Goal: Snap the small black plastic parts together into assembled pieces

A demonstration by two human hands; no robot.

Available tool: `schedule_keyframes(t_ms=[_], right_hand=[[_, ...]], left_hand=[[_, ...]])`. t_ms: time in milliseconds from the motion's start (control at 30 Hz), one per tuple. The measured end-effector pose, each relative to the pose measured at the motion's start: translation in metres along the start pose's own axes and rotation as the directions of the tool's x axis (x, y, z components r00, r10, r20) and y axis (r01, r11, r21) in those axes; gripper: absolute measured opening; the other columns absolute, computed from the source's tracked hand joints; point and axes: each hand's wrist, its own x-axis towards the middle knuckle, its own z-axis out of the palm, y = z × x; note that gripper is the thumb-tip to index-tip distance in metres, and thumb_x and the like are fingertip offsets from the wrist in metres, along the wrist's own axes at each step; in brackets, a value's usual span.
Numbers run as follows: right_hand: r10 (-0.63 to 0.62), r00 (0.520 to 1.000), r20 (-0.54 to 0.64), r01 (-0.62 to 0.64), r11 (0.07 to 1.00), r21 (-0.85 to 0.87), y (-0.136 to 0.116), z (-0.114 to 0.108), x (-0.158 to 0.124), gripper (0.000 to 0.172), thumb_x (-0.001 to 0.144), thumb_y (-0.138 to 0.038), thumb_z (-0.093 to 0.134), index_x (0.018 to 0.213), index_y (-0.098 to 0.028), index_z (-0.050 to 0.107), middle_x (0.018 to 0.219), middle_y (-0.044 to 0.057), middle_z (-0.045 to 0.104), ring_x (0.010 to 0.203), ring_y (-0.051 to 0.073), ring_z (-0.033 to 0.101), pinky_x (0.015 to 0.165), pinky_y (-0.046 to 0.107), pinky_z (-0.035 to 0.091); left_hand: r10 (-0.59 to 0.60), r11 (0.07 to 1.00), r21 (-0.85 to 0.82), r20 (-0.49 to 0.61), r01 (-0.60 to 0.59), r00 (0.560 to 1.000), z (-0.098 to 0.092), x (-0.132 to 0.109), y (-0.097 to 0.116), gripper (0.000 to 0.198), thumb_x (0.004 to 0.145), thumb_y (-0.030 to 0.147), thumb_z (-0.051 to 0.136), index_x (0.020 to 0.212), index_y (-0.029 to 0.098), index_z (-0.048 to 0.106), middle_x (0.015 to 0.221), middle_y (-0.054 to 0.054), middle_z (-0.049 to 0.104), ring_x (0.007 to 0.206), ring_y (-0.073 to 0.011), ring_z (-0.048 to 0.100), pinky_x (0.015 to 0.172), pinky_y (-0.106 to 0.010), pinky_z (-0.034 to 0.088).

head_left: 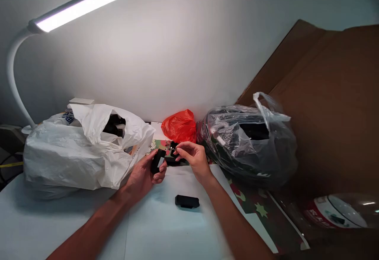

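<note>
My left hand (146,175) is closed around a small black block-shaped part (158,160) with a pale face, held upright above the white table sheet (166,228). My right hand (192,157) pinches a smaller black piece (173,148) with what looks like a bit of metal on it, just right of the block and close to touching it. A third black part (187,201) lies flat on the sheet below both hands. Another dark piece (174,161) lies under my right fingers.
A white plastic bag (74,153) with dark parts inside sits at the left. A red bag (180,125) lies behind the hands. A clear bag of black parts (251,141) stands at the right, before brown cardboard (331,106). A lamp (89,3) overhangs.
</note>
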Motion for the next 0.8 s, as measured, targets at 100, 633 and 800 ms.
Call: schedule_keyframes(t_ms=[100, 633, 800], right_hand=[[0.009, 1.000, 0.002, -0.009, 0.997, 0.076, 0.001, 0.003, -0.002, 0.039, 0.075, -0.053, 0.090, 0.090, -0.020, 0.076, 0.085, 0.004, 0.074, 0.080, 0.024, 0.079, 0.070, 0.038, 0.071], [-0.176, 0.984, 0.038, 0.179, 0.981, -0.070, -0.011, 0.009, -0.017, 0.022, 0.091, -0.040, 0.079, 0.105, -0.023, 0.076, 0.100, 0.005, 0.072, 0.090, 0.022, 0.079, 0.085, 0.036, 0.070], [-0.245, 0.967, 0.072, 0.254, 0.949, -0.186, -0.008, 0.008, -0.017, 0.007, 0.089, -0.028, 0.078, 0.094, -0.022, 0.075, 0.094, 0.004, 0.073, 0.086, 0.020, 0.076, 0.079, 0.033, 0.070]], left_hand=[[-0.004, 0.999, 0.041, -0.022, 0.005, 1.000, 0.000, 0.003, -0.002, 0.029, 0.098, 0.048, 0.065, 0.098, 0.019, 0.057, 0.071, 0.002, 0.053, 0.050, -0.0065, 0.038, 0.051, -0.020, 0.030], [0.554, 0.557, 0.778, -0.090, -0.289, 0.828, 0.005, 0.000, -0.007, 0.025, 0.082, 0.025, 0.086, 0.104, 0.022, 0.074, 0.100, -0.005, 0.073, 0.094, -0.0240, 0.067, 0.085, -0.031, 0.051], [0.658, 0.396, 0.877, -0.063, -0.273, 0.751, -0.003, 0.005, -0.009, 0.023, 0.080, 0.024, 0.086, 0.098, 0.024, 0.071, 0.096, -0.005, 0.069, 0.090, -0.0234, 0.062, 0.079, -0.029, 0.048]])
